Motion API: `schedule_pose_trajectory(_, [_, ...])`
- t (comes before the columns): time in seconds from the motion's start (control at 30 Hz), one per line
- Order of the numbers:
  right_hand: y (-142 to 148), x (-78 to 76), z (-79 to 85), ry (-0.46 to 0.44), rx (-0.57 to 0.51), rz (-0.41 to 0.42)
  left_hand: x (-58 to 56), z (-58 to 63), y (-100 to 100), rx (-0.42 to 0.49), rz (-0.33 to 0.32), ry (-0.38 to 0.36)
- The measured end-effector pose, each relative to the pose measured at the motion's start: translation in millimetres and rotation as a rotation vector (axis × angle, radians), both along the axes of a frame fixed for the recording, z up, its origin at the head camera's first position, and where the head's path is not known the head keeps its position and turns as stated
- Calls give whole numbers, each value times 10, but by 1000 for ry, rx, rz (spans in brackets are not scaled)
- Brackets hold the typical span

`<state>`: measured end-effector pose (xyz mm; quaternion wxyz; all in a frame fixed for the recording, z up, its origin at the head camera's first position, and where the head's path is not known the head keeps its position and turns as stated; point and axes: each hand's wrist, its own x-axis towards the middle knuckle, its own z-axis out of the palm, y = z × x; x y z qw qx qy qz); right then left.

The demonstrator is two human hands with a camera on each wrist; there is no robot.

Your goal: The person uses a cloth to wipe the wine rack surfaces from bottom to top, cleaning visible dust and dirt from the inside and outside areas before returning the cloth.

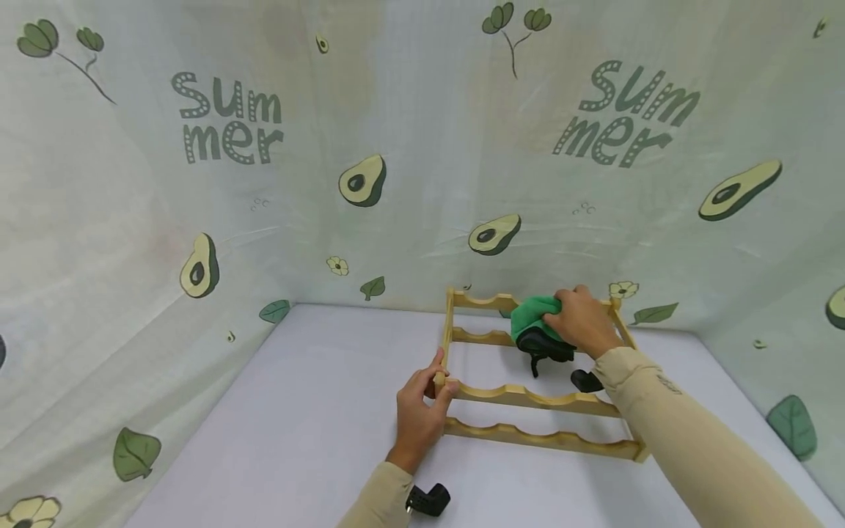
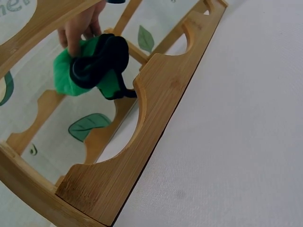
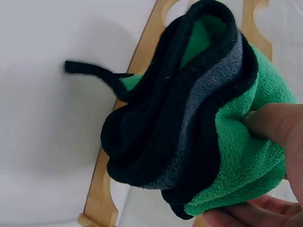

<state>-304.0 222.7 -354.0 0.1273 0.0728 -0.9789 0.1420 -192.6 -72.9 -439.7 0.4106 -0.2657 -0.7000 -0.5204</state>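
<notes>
A light wooden wine rack [image 1: 528, 398] with scalloped rails stands on the white surface. My left hand [image 1: 419, 414] grips its near left corner post, thumb on one side and fingers on the other. Above the rack's middle, my right hand [image 1: 584, 323] holds a bunched green cloth [image 1: 530, 314] with black edging. In the right wrist view the folded cloth [image 3: 236, 161] shows a grey inner band and a black loop or strap [image 3: 90, 68] sticking out. The left wrist view shows a scalloped rail [image 2: 161, 90] close up, with the cloth [image 2: 71, 71] behind it.
The white tabletop [image 1: 297, 425] stretches left and in front of the rack. A pale curtain [image 1: 422, 147] printed with avocados, leaves and lettering stands behind and along both sides. Black wrist devices [image 1: 432, 500] show by both sleeves.
</notes>
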Motion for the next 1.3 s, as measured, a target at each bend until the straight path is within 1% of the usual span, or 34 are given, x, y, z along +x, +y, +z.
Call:
schedule_pose_trajectory(0.1, [30,7,-1,2,23,10,19,9,3,1,3,1])
schedule_pose_trajectory(0.2, [70,7,22,0,38,15,13,0,5,9,-2,-17])
schedule_pose_trajectory(0.3, [163,19,50,-19,58,-9,5,-8,9,6,-16,-30])
schedule_pose_trajectory(0.4, [292,41,65,-37,80,-42,-1,-5,1,0,-13,-15])
schedule_pose_trajectory(0.53, [420,48,65,-17,73,-58,-21,10,-29,3,-5,-15])
schedule_pose_trajectory(0.63, [459,39,61,-2,68,-63,-33,22,-47,-3,-13,-44])
schedule_pose_trajectory(0.77, [483,44,71,8,103,-71,-49,3,-45,-9,-27,-60])
schedule_pose_trajectory(0.87, [510,54,93,10,123,-77,-106,-90,-33,-2,-22,-47])
schedule_pose_trajectory(0.97, [553,58,121,-11,123,-85,-172,-215,-23,-8,8,-29])
schedule_pose_trajectory(1.0, [569,60,137,-28,119,-89,-189,-266,-20,-10,17,-24])
schedule_pose_trajectory(1.1, [621,60,177,-100,102,-107,-189,-353,-4,-20,31,-12])
schedule_pose_trajectory(1.2, [667,49,246,-153,92,-114,-183,-378,8,-24,34,-8])
schedule_pose_trajectory(1.3, [695,20,337,-161,87,-110,-213,-355,4,-32,69,-14])
